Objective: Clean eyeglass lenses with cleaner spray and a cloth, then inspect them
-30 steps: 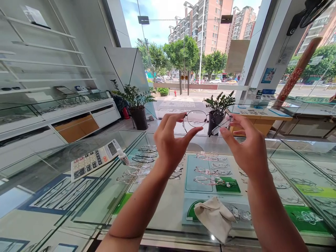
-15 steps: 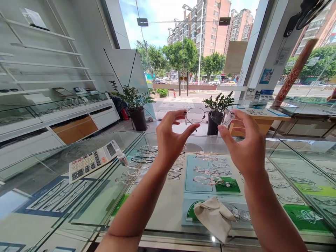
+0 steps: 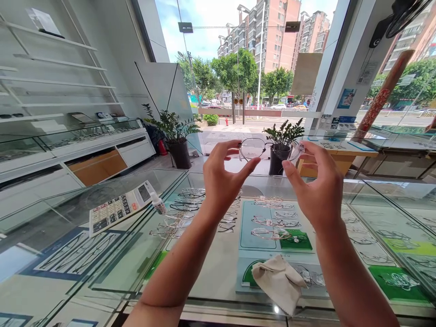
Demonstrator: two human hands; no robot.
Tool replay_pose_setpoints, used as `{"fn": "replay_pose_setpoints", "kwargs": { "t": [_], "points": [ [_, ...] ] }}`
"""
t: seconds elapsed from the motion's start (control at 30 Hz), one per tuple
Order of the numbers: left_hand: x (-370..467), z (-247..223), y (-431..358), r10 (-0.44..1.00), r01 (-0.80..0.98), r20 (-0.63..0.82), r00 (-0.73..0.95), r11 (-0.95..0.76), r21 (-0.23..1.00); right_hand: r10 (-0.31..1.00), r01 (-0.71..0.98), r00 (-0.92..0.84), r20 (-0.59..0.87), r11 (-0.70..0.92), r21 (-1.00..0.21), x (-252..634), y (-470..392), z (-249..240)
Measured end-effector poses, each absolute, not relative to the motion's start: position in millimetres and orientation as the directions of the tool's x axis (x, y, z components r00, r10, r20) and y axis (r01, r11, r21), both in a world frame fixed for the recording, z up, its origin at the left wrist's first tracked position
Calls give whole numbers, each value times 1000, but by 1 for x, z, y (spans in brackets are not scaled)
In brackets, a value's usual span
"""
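Observation:
A pair of thin-rimmed eyeglasses (image 3: 252, 158) is held up above the glass counter, between both hands. My left hand (image 3: 223, 170) grips its left side with thumb and fingers. At the other end, my right hand (image 3: 316, 179) pinches the right side of the frame near the hinge. Through the lenses the floor and part of a plant pot show. Below the hands, a crumpled beige cleaning cloth (image 3: 281, 281) lies on the counter top. Several other eyeglasses (image 3: 270, 233) rest in rows inside the display case.
On the glass counter (image 3: 200, 277) to the left lie a large calculator (image 3: 119, 206) and a small white bottle (image 3: 157, 203). Beyond stand two potted plants (image 3: 179, 154) (image 3: 276, 161) before the glass doors. A low display cabinet (image 3: 102, 159) lines the left wall.
The eyeglasses stay raised in both hands, with only a very slight shift. The cloth, calculator and bottle have not moved.

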State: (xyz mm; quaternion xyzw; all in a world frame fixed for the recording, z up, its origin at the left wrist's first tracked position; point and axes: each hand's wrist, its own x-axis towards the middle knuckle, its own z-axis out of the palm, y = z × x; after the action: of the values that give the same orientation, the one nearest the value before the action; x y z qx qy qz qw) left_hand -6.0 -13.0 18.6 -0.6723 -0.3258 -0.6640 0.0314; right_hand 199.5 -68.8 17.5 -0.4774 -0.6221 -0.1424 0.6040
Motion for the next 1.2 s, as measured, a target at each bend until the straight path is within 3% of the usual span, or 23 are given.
{"fn": "replay_pose_setpoints", "kwargs": {
  "t": [0.23,0.6,0.9,1.2],
  "points": [
    [-4,19,-16,386,501,917,-101,-777,382,430,760,187,883,507,-407,201,-69,18],
    [-2,17,-17,187,621,977,-103,-755,210,524,655,198,829,558,-509,205,-57,14],
    [-2,15,-11,308,500,944,-118,-803,325,377,724,169,911,579,-374,199,-57,13],
    [-2,13,-4,381,444,912,-151,-799,406,354,759,165,920,550,-348,195,-63,15]
  ]
}}
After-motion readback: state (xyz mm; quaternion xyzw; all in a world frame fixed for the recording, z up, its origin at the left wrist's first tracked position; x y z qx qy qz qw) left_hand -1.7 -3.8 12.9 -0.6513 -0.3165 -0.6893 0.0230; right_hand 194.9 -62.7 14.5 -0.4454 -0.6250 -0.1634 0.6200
